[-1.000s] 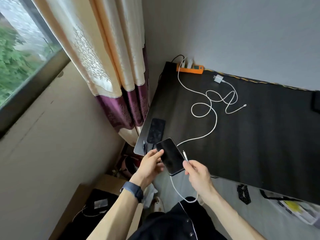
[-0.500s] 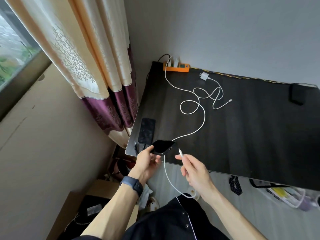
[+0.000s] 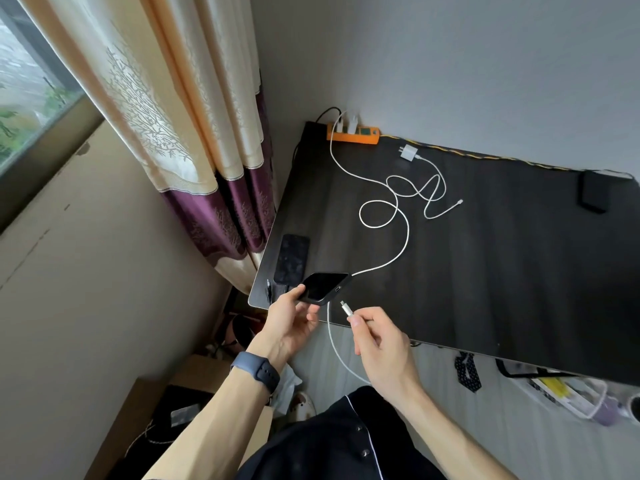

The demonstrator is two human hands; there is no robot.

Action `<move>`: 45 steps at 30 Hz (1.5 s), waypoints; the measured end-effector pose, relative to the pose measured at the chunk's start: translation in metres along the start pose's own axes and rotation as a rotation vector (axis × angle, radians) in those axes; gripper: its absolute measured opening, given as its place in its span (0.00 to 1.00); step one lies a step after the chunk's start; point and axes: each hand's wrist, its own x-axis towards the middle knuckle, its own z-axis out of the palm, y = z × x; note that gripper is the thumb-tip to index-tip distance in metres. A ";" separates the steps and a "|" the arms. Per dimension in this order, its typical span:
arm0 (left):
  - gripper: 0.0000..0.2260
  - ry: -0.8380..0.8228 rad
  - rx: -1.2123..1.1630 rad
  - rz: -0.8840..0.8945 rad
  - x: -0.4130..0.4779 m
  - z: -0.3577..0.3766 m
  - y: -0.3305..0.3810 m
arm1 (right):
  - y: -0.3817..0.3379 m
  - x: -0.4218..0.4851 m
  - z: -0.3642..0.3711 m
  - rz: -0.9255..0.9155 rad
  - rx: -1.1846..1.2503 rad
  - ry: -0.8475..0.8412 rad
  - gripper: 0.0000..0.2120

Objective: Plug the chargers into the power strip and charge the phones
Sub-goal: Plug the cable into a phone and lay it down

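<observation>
There is one view only, from a wide-angle camera worn on the person's head, looking forward and steeply down. It sits close above the left hand (image 3: 289, 318) and right hand (image 3: 379, 341), which meet near the middle of the frame, with both forearms and the dark shirt running in from the bottom edge. The dark surface (image 3: 502, 271) slants away toward the upper right, its far edge against the grey wall (image 3: 450, 64). The curtain (image 3: 180, 116) and a window (image 3: 24, 91) fill the left side, bent by the lens, and the floor (image 3: 519, 427) shows below the surface's near edge.
</observation>
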 end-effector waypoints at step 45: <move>0.30 -0.102 0.754 0.486 0.023 0.004 -0.001 | 0.048 0.010 0.014 0.168 -0.130 -0.257 0.16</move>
